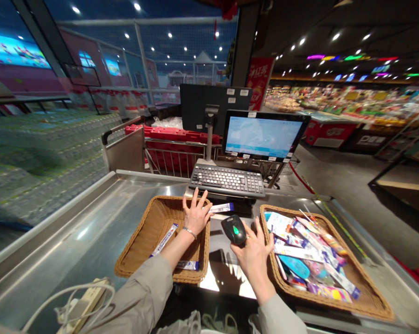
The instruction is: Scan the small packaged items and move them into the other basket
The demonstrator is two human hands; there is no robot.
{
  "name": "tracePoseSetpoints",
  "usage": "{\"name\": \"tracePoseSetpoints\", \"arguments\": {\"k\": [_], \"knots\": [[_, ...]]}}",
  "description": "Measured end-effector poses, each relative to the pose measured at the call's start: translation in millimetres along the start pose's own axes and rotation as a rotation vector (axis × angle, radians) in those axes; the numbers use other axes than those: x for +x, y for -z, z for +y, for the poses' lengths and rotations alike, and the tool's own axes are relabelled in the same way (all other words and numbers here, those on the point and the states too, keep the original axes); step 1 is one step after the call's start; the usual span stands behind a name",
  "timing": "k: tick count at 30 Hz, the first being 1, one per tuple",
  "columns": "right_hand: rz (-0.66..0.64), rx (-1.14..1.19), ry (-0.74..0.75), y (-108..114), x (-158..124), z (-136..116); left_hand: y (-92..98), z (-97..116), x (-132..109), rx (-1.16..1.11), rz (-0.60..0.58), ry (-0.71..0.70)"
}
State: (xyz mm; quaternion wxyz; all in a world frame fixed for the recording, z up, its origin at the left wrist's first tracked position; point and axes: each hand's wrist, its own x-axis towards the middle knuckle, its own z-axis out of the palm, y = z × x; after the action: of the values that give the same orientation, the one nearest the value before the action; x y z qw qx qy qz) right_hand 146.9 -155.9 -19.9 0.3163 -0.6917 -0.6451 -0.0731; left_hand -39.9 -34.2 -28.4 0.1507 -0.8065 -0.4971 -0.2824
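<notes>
Supermarket shelves (pixel 344 104) glow off to the right of the keyboard (pixel 226 180), which sits under a monitor (pixel 263 135) at the far end of a steel checkout counter (pixel 80 222). Nearer than the keyboard, two wicker baskets stand side by side: the left basket (pixel 122 264) holds only a couple of slim packets (pixel 164 240), while the right basket (pixel 367 304) is heaped with flat, colourful packs (pixel 310 250). Just in front of the keyboard, between the baskets, a single packet (pixel 221 208) lies beside the left hand (pixel 197 215), whose fingers (pixel 195 197) are spread wide, with the thumb close to the packet; no grip shows, and that hand appears to hold nothing. The right hand (pixel 254 255) lies over a black handheld scanner (pixel 234 229), its fingers (pixel 261 236) curled loosely around the rounded body, so it seems to have hold of it. The scanner looks light and smooth, best taken around its body. The packets look light, thin and slick, stiff enough to pinch by an edge, though those in the heap would likely shift easily against one another. Nearer than the baskets, a power strip (pixel 87 301) and white cable (pixel 70 292) lie on the counter.
</notes>
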Motion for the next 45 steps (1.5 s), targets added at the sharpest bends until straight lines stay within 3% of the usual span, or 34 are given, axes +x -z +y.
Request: {"name": "tracePoseSetpoints", "arguments": {"k": [24, 45], "knots": [[0.059, -0.141, -0.067, -2.5, -5.9, 24.5, 0.2, 18.8, 11.9, -0.034, 0.017, -0.051], [0.135, -0.207, -0.279, 28.1, -24.6, 54.8, -1.4, 87.1, 46.2, -0.134, 0.003, -0.187]]}}
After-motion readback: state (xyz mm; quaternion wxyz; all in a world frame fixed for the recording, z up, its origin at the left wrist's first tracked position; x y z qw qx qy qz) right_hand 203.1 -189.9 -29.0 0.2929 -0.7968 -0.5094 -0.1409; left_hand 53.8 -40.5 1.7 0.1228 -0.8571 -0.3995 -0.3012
